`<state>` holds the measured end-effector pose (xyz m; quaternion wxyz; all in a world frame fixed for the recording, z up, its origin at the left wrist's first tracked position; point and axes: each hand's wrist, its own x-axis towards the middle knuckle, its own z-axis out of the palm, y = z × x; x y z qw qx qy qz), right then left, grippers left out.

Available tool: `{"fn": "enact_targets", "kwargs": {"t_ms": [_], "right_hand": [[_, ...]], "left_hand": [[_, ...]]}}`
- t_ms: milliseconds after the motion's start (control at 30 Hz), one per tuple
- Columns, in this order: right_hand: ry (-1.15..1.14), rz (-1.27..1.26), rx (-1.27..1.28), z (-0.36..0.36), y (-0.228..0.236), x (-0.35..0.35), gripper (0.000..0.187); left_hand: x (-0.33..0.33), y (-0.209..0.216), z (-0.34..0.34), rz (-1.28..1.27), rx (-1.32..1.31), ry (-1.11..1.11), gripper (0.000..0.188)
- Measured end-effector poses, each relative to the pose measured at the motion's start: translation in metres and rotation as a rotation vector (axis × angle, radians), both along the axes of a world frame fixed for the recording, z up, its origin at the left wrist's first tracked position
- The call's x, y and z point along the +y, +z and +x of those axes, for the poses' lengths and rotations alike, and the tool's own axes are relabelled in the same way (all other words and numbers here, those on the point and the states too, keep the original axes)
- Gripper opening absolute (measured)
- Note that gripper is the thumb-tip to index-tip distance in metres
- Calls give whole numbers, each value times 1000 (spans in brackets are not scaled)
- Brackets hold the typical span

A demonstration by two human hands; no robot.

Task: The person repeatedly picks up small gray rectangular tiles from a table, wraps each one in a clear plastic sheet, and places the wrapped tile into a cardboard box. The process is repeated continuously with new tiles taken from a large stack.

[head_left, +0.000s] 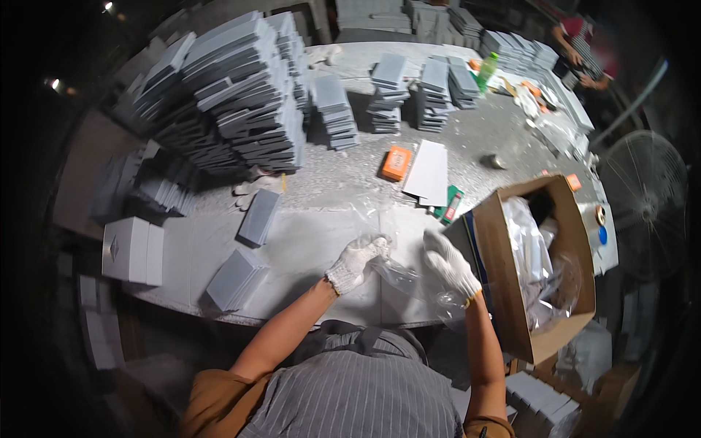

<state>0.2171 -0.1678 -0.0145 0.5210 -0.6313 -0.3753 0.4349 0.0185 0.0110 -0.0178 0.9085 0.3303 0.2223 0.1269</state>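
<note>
My left hand [358,261], in a white knitted glove, is closed on a clear plastic bag [398,274]. The film spreads out beyond and to the right of the fingers, over the pale table front. To the right, my right hand [450,264] wears a matching glove. Its fingers are stretched out, with nothing seen in them, beside an open cardboard box [518,281] filled with clear plastic bags [537,255]. Left of my left hand lie a small stack of grey tiles [238,280] and another grey stack [259,217].
Tall stacks of grey tiles [252,95] rise at the back left, with shorter piles [336,113] beside them. An orange box [396,163] and white boards [428,174] lie mid-table. A white carton [133,250] stands left. A fan [646,197] and another person [584,55] are right.
</note>
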Motion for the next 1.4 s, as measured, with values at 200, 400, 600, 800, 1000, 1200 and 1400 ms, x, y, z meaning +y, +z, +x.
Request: {"fn": "enact_targets", "kwargs": {"t_ms": [200,400,600,800,1000,1200,1400], "right_hand": [[128,-112,91,-33,-47,-15,84],[-48,-511,-228,-63,-31,3,41],[-382,-420,-166,-71,-28,-1,32],[-454,-406,-61,-85,-49,-13,22],[-492,-352,157,-109,-76,-17,23],[-454,-395,501,-120,-61,-41,32],[-199,-548,167,-108,-37,-102,30]], "left_hand": [[16,-15,0,-19,104,-2,21],[43,-69,-2,21,105,-22,19],[74,-78,-6,-92,406,144,16],[70,-80,-20,677,611,617,30],[37,-35,4,1676,328,269,12],[40,-57,22,1960,366,-186,21],[46,-47,5,1909,366,-443,31]]}}
